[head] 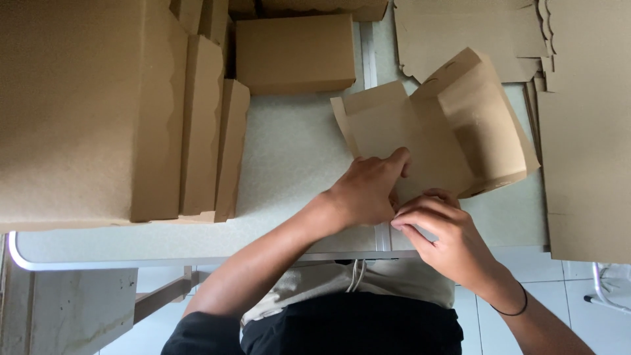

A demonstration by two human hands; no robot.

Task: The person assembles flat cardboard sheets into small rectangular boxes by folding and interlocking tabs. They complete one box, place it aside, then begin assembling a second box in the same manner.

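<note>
Far left: a tall stack of cardboard sheets (79,112), wavy edges facing right; leaning against it, a few narrower folded pieces (210,125); behind those, one finished box (294,52) sitting closed at the back of the table (289,158).

Centre now: left hand (365,190) pressed flat on the near left part of a half-folded carton (427,131), knuckles bent, index finger stretched out along a crease, palm down; not closed around anything, just pinning the panel to the table.

Just to the right, touching it: right hand (444,227), fingers curled, tips pinching the carton's near edge close to the table's front rim; thin black band (516,307) on that wrist.

Carton itself spread up and to the right from both hands, long axis slanting from the near left toward the far right, one flap raised at the right end; both hands at its near corner, right hand nearest the edge.

Far right: more flat cardboard blanks (585,131) piled along the table's side and back.
</note>
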